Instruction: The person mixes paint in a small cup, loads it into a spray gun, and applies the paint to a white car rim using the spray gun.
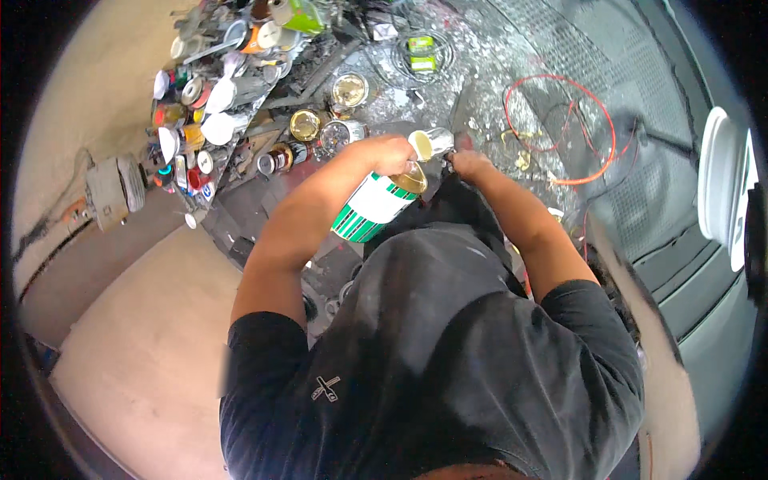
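Observation:
My left hand (390, 155) is closed on the top of a green and white paint can (376, 202). The can is tilted, its gold-coloured top toward the right and its base toward the lower left. Just past the can's top is a small silvery metal cup (438, 142), tipped so that its pale cream inside shows. My right hand (470, 163) is closed at the right end of this cup and appears to hold it. Its fingertips and whatever joins them to the cup are partly hidden.
Open tins (305, 125) and a clear tub (350, 90) stand on the paint-spattered floor ahead. A cluttered shelf (216, 128) of jars and lids is at the left. An orange hose (602, 164) loops at the right, near a white wheel-like rim (718, 180).

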The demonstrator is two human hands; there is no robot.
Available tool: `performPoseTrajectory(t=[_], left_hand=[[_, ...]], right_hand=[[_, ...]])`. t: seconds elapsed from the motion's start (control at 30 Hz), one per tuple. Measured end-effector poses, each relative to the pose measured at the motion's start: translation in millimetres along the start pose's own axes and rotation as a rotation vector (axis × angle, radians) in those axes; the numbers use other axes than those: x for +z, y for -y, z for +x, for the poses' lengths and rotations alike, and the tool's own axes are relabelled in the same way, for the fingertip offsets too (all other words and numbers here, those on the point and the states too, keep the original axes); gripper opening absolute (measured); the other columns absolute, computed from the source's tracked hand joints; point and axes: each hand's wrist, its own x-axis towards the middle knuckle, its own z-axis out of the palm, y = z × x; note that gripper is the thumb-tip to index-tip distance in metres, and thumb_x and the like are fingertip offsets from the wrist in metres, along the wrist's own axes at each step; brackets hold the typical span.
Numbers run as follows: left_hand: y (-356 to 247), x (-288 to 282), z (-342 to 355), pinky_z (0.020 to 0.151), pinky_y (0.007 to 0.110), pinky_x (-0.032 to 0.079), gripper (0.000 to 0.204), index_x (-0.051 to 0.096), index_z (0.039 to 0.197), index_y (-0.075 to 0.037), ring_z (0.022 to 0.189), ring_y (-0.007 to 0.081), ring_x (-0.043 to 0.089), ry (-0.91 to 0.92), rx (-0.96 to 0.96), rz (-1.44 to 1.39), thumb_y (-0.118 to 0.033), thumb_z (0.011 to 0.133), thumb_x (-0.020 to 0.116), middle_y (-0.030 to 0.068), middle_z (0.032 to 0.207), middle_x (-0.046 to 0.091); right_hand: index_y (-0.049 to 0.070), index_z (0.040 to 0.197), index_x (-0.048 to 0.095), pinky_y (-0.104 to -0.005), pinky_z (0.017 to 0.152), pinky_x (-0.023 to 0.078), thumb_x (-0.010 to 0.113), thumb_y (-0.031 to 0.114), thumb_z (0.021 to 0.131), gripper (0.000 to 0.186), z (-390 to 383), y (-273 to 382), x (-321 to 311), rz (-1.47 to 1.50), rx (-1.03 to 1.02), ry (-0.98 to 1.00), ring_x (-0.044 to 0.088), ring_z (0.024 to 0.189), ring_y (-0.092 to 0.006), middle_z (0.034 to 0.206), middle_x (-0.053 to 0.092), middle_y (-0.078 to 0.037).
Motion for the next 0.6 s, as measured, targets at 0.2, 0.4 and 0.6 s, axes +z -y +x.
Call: performPoseTrajectory(t=[0.2, 0.4, 0.6], left_hand=[[-13, -2, 55, 0.083, 0.048, 0.051, 0.029, 0.071, 0.103, -0.005, 0.095, 0.0396, 0.067, 0.132, -0.010, 0.099, -0.029, 0.090, 0.063, 0.0219, 0.098, 0.070], [-21, -7, 88, 0.088, 0.046, 0.052, 0.036, 0.073, 0.108, -0.009, 0.103, 0.0375, 0.067, 0.351, -0.115, 0.194, -0.040, 0.092, 0.063, 0.0180, 0.110, 0.071], [-12, -11, 110, 0.079, 0.047, 0.052, 0.033, 0.072, 0.104, -0.005, 0.091, 0.0375, 0.068, 0.370, -0.079, 0.235, -0.034, 0.092, 0.063, 0.0218, 0.100, 0.071]], right_hand=[[0.013, 0.127, 0.065, -0.0498, 0.098, 0.051, 0.045, 0.021, 0.100, 0.035, -9, -19, 33, 0.036, 0.048, 0.044, 0.062, 0.122, -0.0342, 0.133, 0.062, -0.017], [0.014, 0.129, 0.064, -0.0500, 0.100, 0.051, 0.048, 0.021, 0.099, 0.035, 1, -24, 61, 0.091, -0.013, 0.089, 0.061, 0.124, -0.0334, 0.135, 0.062, -0.016], [0.015, 0.129, 0.065, -0.0479, 0.102, 0.050, 0.047, 0.018, 0.098, 0.036, 6, -28, 72, 0.208, 0.006, 0.078, 0.061, 0.124, -0.0317, 0.134, 0.063, -0.016]])
